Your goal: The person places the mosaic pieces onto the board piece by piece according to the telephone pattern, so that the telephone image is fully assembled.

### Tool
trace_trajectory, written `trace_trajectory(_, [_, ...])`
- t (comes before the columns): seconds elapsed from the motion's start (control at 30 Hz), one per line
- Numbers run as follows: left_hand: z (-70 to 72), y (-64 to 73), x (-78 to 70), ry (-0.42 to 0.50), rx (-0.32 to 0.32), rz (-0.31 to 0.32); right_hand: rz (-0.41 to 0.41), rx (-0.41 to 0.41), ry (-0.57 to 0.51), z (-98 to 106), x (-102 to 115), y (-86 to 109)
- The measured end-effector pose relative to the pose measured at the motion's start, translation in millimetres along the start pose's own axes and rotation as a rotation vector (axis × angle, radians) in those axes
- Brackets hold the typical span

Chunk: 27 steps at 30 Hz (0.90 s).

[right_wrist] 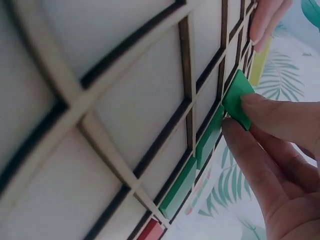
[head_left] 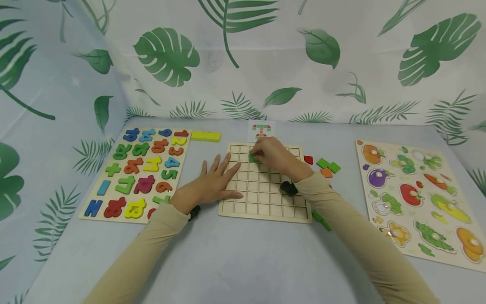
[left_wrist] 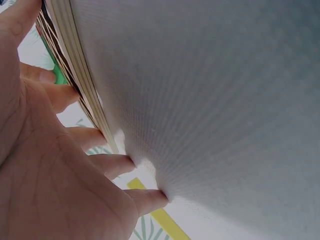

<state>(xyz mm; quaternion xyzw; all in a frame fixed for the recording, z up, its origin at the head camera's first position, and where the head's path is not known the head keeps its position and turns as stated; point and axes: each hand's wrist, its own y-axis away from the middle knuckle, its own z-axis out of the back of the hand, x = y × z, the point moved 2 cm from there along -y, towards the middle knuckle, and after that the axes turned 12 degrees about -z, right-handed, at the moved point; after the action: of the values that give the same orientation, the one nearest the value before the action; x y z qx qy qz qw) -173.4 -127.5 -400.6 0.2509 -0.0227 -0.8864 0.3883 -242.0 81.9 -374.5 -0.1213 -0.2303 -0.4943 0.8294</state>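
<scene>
A wooden grid board (head_left: 264,198) lies in the middle of the table. My right hand (head_left: 274,154) is over its far part, pinching a green square tile (right_wrist: 239,99) between thumb and fingers. That tile stands tilted at the grid's edge, beside a green tile (right_wrist: 210,137) lying in a cell. Another green tile (right_wrist: 179,187) and a red tile (right_wrist: 151,230) sit in the cells further along that row. My left hand (head_left: 212,183) has its fingers spread on the board's left side; in the left wrist view, fingertips touch the board's edge (left_wrist: 80,60) and the tabletop.
A pattern card (head_left: 255,131) lies behind the board. To the right are loose green tiles (head_left: 328,164), an orange tile (head_left: 326,172) and a red piece (head_left: 308,159). A number puzzle (head_left: 99,207) is on the left, yellow blocks (head_left: 206,136) beside it, a vegetable puzzle (head_left: 392,166) far right.
</scene>
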Motion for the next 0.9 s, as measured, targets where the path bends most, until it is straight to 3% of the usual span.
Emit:
trace_trajectory(0.37, [1.9,1.0,-1.1,0.004,0.004,0.005,0.011,0.024,0.128,0.0,8.4,1.0])
trace_trajectory(0.9, [2.4,1.6,-0.5,0.019,0.01,0.005,0.035,0.008,0.081,-4.8,6.3,-0.2])
